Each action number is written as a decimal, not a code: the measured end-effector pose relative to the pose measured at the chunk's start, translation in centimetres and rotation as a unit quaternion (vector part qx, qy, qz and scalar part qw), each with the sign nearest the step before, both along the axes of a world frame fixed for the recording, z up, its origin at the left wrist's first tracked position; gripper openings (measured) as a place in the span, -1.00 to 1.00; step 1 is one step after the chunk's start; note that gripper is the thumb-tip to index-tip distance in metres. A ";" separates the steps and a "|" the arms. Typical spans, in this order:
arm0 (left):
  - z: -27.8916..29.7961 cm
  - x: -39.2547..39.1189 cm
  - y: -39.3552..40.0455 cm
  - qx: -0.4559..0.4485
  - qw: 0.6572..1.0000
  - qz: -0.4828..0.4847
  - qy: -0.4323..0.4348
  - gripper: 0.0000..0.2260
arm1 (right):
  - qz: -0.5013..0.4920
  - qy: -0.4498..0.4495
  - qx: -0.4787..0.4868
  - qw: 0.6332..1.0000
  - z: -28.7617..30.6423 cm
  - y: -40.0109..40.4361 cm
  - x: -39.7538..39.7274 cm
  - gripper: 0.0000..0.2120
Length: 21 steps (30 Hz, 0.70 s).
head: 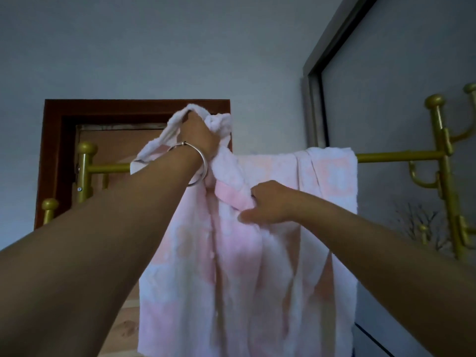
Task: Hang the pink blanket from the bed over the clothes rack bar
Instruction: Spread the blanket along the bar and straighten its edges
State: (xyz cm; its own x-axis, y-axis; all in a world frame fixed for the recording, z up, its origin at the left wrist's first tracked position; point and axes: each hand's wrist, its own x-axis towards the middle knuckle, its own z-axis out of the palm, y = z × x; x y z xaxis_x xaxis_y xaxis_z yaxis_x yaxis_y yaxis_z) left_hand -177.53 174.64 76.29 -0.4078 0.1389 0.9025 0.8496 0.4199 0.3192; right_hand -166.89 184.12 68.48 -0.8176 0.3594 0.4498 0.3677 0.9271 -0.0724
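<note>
Gripping a bunched top edge of the pink blanket (257, 266), my left hand (197, 135) is holding that corner up above the level of the clothes rack bar (396, 156), fingers curled round the cloth, with a silver bangle (192, 161) sitting on the wrist. My right hand (269, 203) is working lower and to the right, pinching a fold of the same blanket just beneath the bar line, thumb underneath and fingers closed on the fabric.

Most of the blanket is already hanging down in front of me in long vertical folds, and its right-hand part is lying draped over the bar. What I am judging now is the left part: the gathered corner in my left hand is sitting higher than the bar and on my side of it, so it is not yet over. The bar is running left to right across my view, from the gold left post (85, 173) to the gold right post (441, 161) with its hooks, and bare bar is showing on both sides of the cloth. My left hand is the nearer one to the uncovered left stretch, so I reckon that hand is the one to carry the corner forward over the bar and leftward along it, while the right hand is steadying the fold so the draped part is not dragged off.
</note>
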 end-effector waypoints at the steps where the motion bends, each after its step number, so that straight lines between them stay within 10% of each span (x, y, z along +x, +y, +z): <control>1: 0.1 0.4 0.3 -0.033 0.999 0.008 0.003 -0.63 | -0.015 0.048 0.018 0.999 -0.2 0.2 -0.1 -0.63; 6: -0.3 0.8 -0.5 -0.282 0.941 -0.138 -0.123 -0.69 | 0.033 0.360 -0.265 0.894 3.0 2.3 0.9 -0.86; 9: -0.7 0.9 -0.7 -0.327 0.820 -0.392 -0.259 -0.33 | 0.075 0.389 -0.367 0.841 4.9 2.1 0.5 -0.83; 15: -0.1 0.4 0.6 -0.232 0.937 -0.259 -0.046 -0.81 | 0.242 0.333 -0.419 0.810 3.5 2.3 0.8 -0.85; 17: 0.2 -0.2 0.9 -0.229 0.957 -0.176 0.035 -0.87 | 0.261 0.321 -0.366 0.833 2.8 2.6 1.2 -0.88; 21: 1.6 0.2 1.3 -0.341 0.917 0.112 0.175 -0.62 | 0.166 0.341 0.089 0.921 1.3 2.8 2.0 -0.65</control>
